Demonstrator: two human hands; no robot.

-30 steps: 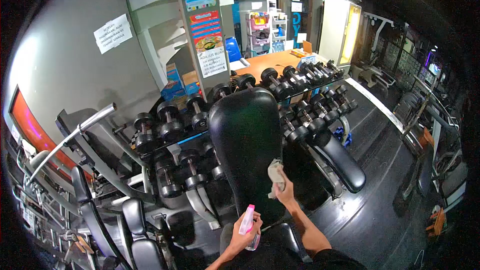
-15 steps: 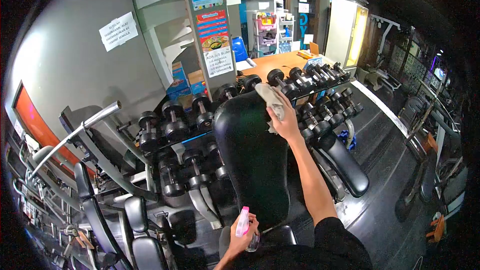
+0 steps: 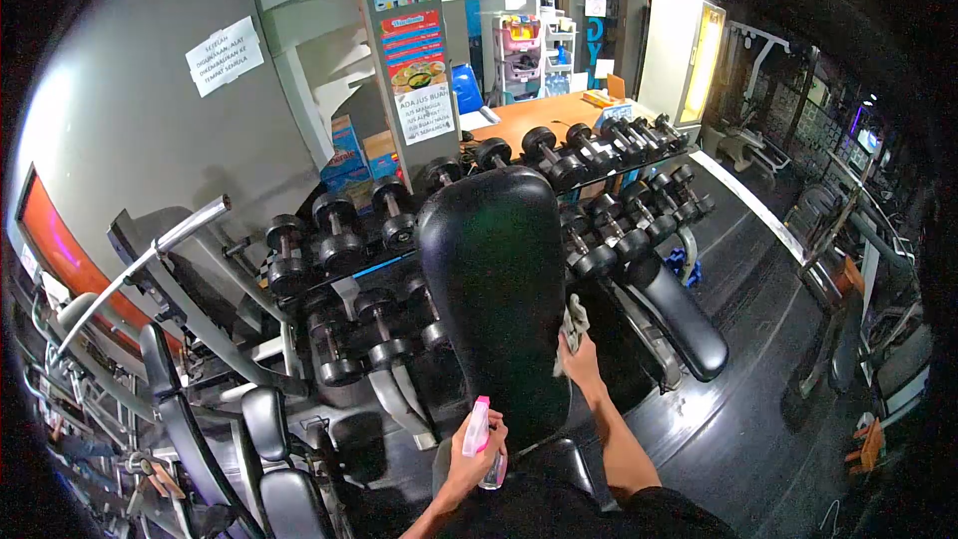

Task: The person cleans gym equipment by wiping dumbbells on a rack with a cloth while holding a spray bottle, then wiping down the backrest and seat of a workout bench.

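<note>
A black padded bench backrest (image 3: 494, 269) rises steeply in front of me. My right hand (image 3: 580, 357) is closed around a crumpled light cloth (image 3: 575, 324), held against the right edge of the pad low on its side. Near the bottom of the backrest, my left hand (image 3: 473, 451) grips a spray bottle (image 3: 480, 427) with a pink and white head; its clear lower body shows beneath my fingers. Part of the black seat (image 3: 564, 464) shows below the backrest.
Behind the bench, a two-tier rack carries several black dumbbells (image 3: 339, 235). To the right lies another black bench (image 3: 684, 324). Weight machines with a steel bar (image 3: 195, 225) crowd the left. Beyond the rack is an orange-topped counter (image 3: 534, 118).
My right hand has moved down with the cloth, from the top right of the backrest to its lower right edge. My left hand still holds the spray bottle at about the same place.
</note>
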